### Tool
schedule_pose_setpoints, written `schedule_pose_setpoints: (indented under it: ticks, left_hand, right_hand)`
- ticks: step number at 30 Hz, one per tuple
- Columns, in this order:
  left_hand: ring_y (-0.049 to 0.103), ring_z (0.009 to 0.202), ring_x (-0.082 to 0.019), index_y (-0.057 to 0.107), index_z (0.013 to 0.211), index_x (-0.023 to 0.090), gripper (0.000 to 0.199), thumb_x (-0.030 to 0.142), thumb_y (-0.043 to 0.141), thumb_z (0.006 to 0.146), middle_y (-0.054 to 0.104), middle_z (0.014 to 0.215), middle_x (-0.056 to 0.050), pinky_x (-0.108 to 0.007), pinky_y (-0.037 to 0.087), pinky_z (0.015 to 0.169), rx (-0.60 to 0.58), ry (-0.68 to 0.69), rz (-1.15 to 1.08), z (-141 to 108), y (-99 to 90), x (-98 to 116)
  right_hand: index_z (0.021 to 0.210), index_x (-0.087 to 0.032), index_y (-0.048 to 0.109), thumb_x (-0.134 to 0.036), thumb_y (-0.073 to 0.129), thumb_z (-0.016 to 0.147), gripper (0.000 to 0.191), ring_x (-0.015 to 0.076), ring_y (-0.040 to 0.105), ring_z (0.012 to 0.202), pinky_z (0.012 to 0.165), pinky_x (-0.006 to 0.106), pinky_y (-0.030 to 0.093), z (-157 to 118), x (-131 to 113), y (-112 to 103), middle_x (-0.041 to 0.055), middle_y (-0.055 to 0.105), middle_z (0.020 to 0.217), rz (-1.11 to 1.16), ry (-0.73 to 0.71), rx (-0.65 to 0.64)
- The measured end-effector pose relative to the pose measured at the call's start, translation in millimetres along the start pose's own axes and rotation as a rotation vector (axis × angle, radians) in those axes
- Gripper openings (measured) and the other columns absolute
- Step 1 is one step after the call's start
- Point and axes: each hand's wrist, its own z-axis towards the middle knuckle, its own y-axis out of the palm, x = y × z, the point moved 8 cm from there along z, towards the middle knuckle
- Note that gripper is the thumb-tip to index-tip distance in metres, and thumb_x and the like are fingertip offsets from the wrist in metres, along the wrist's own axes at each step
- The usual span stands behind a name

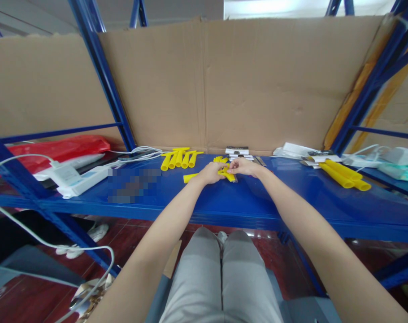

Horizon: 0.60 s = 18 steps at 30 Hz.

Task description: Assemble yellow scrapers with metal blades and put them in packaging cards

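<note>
My left hand (pixel 211 174) is wrapped round a yellow plastic tool (pixel 229 175) over the blue shelf. A round yellow tube end (pixel 189 178) shows left of that hand; whether it belongs to the same tool I cannot tell. My right hand (pixel 243 167) has its fingers pinched at the tool's right side, touching it. A small greyish edge shows below the tool, too small to name. Just behind my hands are more yellow pieces (pixel 220 159) and a stack of black-and-white cards (pixel 237 151). Several yellow tube-handled tools with flat wide heads (pixel 179 158) lie to the left.
The blue metal shelf (pixel 258 197) has a cardboard back wall (pixel 258 85) and upright posts. At right lie yellow tubes (pixel 341 174) with packaging cards. White power strips (pixel 84 179), cables and a red bag (pixel 62 148) are at left. A white cable (pixel 111 258) hangs past the shelf edge.
</note>
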Motion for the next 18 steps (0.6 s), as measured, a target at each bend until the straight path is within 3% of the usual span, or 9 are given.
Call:
schedule_pose_setpoints:
  ticks: [10, 18]
  left_hand:
    - [0.065, 0.107, -0.024, 0.067, 0.122, 0.018, 0.043, 0.015, 0.066, 0.079, 0.072, 0.115, -0.008, -0.034, 0.048, 0.095, -0.012, 0.015, -0.013, 1.4, 2.4, -1.8]
    - [0.066, 0.107, -0.025, 0.067, 0.122, 0.017, 0.043, 0.017, 0.068, 0.079, 0.072, 0.114, -0.009, -0.035, 0.049, 0.095, -0.006, 0.024, -0.010, 2.0, 2.0, -1.3]
  right_hand:
    - [0.070, -0.017, 0.057, -0.031, 0.083, 0.060, 0.032, 0.0103, 0.052, 0.063, 0.064, 0.023, 0.041, -5.0, -1.2, -2.7, -0.0042, 0.058, 0.066, 0.067, 0.033, 0.013]
    - [0.071, -0.018, 0.055, -0.037, 0.088, 0.051, 0.042, 0.0102, 0.050, 0.062, 0.063, 0.023, 0.041, -7.7, -2.2, -1.6, -0.0058, 0.055, 0.065, 0.097, 0.046, -0.026]
